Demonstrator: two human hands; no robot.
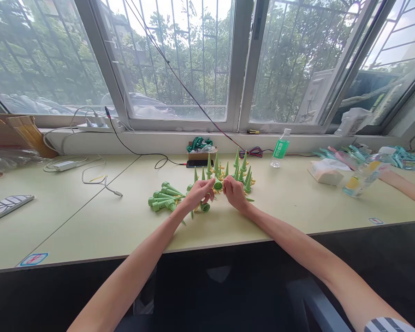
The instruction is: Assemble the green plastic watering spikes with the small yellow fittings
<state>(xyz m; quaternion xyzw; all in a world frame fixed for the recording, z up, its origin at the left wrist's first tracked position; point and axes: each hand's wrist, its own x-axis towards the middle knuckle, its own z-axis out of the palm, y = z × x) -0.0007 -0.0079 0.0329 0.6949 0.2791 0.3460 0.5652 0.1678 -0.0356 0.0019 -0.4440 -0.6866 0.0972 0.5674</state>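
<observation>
My left hand and my right hand meet over the pale green table, fingers curled round a small green cone-shaped plastic part held between them. A pile of green cone spikes lies flat just left of my left hand. Several more green spikes with yellow bases stand upright behind my hands. A loose green ring-shaped piece rests under my left hand.
A black phone and a box with green material sit behind the spikes. A green-labelled water bottle stands to the right. Another person's arm reaches in at far right near a bottle. Cables and a charger lie left.
</observation>
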